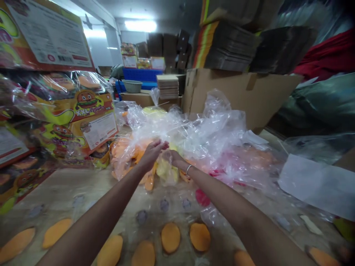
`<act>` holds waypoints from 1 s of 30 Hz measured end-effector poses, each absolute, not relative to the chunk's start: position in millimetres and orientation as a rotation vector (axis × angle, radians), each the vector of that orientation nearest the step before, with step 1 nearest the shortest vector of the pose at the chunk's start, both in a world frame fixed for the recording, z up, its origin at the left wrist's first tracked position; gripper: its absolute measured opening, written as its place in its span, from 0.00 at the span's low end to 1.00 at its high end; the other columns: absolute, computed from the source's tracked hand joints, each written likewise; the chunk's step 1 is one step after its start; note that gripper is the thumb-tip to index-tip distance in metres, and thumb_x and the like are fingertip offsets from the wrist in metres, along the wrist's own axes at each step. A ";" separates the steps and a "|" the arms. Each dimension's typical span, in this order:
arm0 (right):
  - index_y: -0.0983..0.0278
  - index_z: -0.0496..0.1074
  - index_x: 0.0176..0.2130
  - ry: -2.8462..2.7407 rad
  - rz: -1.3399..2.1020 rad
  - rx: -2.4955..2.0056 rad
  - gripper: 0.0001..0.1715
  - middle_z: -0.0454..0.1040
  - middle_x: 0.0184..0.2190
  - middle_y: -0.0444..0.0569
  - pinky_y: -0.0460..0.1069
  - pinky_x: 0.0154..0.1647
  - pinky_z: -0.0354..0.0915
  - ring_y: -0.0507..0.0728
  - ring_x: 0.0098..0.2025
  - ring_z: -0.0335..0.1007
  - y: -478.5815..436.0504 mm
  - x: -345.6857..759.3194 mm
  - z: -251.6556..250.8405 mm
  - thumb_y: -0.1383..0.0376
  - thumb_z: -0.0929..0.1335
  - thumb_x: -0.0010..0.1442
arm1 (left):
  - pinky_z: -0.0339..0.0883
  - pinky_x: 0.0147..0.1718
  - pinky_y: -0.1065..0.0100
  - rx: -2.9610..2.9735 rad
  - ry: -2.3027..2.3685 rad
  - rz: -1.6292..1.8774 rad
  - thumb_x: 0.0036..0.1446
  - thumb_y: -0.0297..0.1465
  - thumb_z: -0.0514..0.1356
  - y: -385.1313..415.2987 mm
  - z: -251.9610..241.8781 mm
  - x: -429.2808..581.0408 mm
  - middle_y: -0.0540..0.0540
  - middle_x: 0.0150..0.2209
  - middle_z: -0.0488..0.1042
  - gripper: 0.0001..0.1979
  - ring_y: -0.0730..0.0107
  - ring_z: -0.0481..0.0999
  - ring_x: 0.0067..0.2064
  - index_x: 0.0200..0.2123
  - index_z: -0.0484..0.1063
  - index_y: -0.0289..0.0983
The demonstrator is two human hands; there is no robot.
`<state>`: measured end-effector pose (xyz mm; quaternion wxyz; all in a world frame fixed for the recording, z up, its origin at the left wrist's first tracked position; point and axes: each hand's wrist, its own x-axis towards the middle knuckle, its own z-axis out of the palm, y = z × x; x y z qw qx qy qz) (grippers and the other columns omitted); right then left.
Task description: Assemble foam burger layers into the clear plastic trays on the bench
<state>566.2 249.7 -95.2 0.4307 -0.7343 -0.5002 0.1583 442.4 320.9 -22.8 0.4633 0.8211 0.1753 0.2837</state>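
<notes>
left hand [155, 148] loosely open; right hand [175, 159] at clear bag [172, 180] of yellow pieces [165, 171], grip unclear

A thin bracelet [189, 169] circles the right wrist [184, 165]

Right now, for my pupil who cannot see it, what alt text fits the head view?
A person's left hand and right hand reach among clear plastic bags and orange and yellow pieces. Orange ovals lie nearer on the table; burger-printed boxes stand at left.

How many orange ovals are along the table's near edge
8 orange ovals: two left of your left forearm, five between the forearms, one right of your right forearm; more may be hidden.
</notes>
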 end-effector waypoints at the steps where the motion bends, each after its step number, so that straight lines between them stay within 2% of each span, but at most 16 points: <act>1: 0.66 0.68 0.25 -1.157 0.337 -1.875 0.09 0.68 0.24 0.43 0.45 0.31 0.60 0.52 0.29 0.63 245.5 571.4 -94.0 0.65 0.62 0.55 | 0.68 0.35 0.68 2.010 0.427 0.686 0.54 0.46 0.51 324.8 -24.3 440.3 0.46 0.31 0.76 0.19 0.67 0.76 0.35 0.32 0.70 0.36; 5: 0.65 0.67 0.29 -0.840 0.151 -1.980 0.14 0.67 0.23 0.43 0.46 0.30 0.60 0.53 0.28 0.62 212.5 602.7 -84.9 0.64 0.56 0.58 | 0.65 0.30 0.66 2.031 0.572 0.761 0.52 0.42 0.53 342.3 -44.4 421.1 0.49 0.21 0.69 0.14 0.66 0.70 0.26 0.23 0.65 0.37; 7: 0.65 0.67 0.33 -0.758 0.082 -2.007 0.14 0.68 0.26 0.44 0.46 0.31 0.61 0.54 0.29 0.63 197.9 610.7 -80.8 0.63 0.56 0.58 | 0.64 0.31 0.63 2.053 0.687 0.849 0.53 0.38 0.53 341.0 -53.7 411.0 0.50 0.20 0.66 0.11 0.64 0.68 0.26 0.23 0.64 0.38; 10: 0.65 0.67 0.35 -0.711 0.025 -2.037 0.11 0.69 0.28 0.46 0.49 0.34 0.62 0.56 0.32 0.65 187.4 602.1 -75.7 0.63 0.59 0.57 | 0.63 0.43 0.58 2.257 0.661 1.073 0.55 0.33 0.54 322.7 -57.2 400.6 0.43 0.32 0.73 0.06 0.58 0.71 0.38 0.32 0.68 0.37; 13: 0.66 0.67 0.41 -0.821 -0.149 -2.020 0.13 0.71 0.35 0.51 0.52 0.42 0.64 0.59 0.40 0.66 184.1 573.3 -69.0 0.65 0.62 0.55 | 0.59 0.51 0.54 2.740 0.312 1.216 0.58 0.29 0.53 300.6 -54.6 400.1 0.39 0.43 0.74 0.08 0.55 0.71 0.48 0.40 0.70 0.37; 16: 0.67 0.68 0.43 -1.326 -0.406 -1.870 0.14 0.71 0.40 0.55 0.53 0.49 0.62 0.60 0.46 0.65 181.2 540.2 -61.5 0.68 0.63 0.55 | 0.63 0.50 0.52 2.872 0.416 1.116 0.56 0.28 0.55 293.4 -58.9 409.4 0.32 0.51 0.71 0.19 0.49 0.70 0.52 0.51 0.65 0.33; 18: 0.66 0.69 0.42 -1.756 -0.369 -1.778 0.12 0.73 0.39 0.55 0.52 0.49 0.62 0.59 0.45 0.67 179.3 526.6 -58.8 0.68 0.61 0.59 | 0.67 0.45 0.56 2.787 0.573 0.909 0.53 0.25 0.54 299.3 -66.6 415.0 0.30 0.52 0.70 0.28 0.50 0.72 0.51 0.58 0.57 0.29; 21: 0.65 0.72 0.41 -2.102 -0.080 -2.032 0.15 0.76 0.36 0.53 0.50 0.44 0.63 0.58 0.40 0.72 174.5 527.5 -59.1 0.61 0.60 0.66 | 0.69 0.43 0.61 2.731 0.554 0.653 0.51 0.18 0.48 317.5 -77.6 412.5 0.34 0.52 0.72 0.32 0.57 0.76 0.48 0.61 0.54 0.33; 23: 0.67 0.74 0.37 -2.074 0.085 -2.364 0.18 0.77 0.32 0.55 0.50 0.39 0.63 0.59 0.36 0.74 169.2 537.3 -58.9 0.59 0.61 0.66 | 0.69 0.44 0.61 2.725 0.571 0.629 0.49 0.17 0.47 329.2 -80.0 404.6 0.35 0.50 0.74 0.31 0.57 0.76 0.48 0.59 0.58 0.33; 25: 0.70 0.75 0.34 -1.987 0.137 -2.561 0.17 0.77 0.31 0.59 0.50 0.37 0.63 0.61 0.35 0.75 164.8 545.0 -55.2 0.61 0.63 0.65 | 0.69 0.42 0.62 2.703 0.621 0.630 0.50 0.19 0.48 334.7 -78.3 397.4 0.37 0.43 0.76 0.28 0.56 0.77 0.45 0.56 0.62 0.32; 27: 0.70 0.75 0.38 -1.931 0.039 -2.512 0.18 0.77 0.36 0.60 0.50 0.39 0.63 0.60 0.39 0.75 165.0 544.1 -48.3 0.62 0.61 0.67 | 0.68 0.39 0.63 2.676 0.636 0.620 0.50 0.21 0.50 332.1 -75.3 395.9 0.40 0.37 0.77 0.26 0.57 0.78 0.41 0.54 0.63 0.33; 30: 0.66 0.71 0.47 -2.015 -0.159 -2.133 0.20 0.74 0.46 0.55 0.49 0.49 0.60 0.57 0.49 0.70 176.1 529.8 -40.1 0.59 0.57 0.70 | 0.67 0.35 0.66 2.572 0.606 0.634 0.50 0.24 0.53 319.5 -73.4 403.2 0.44 0.33 0.76 0.25 0.58 0.77 0.37 0.54 0.62 0.35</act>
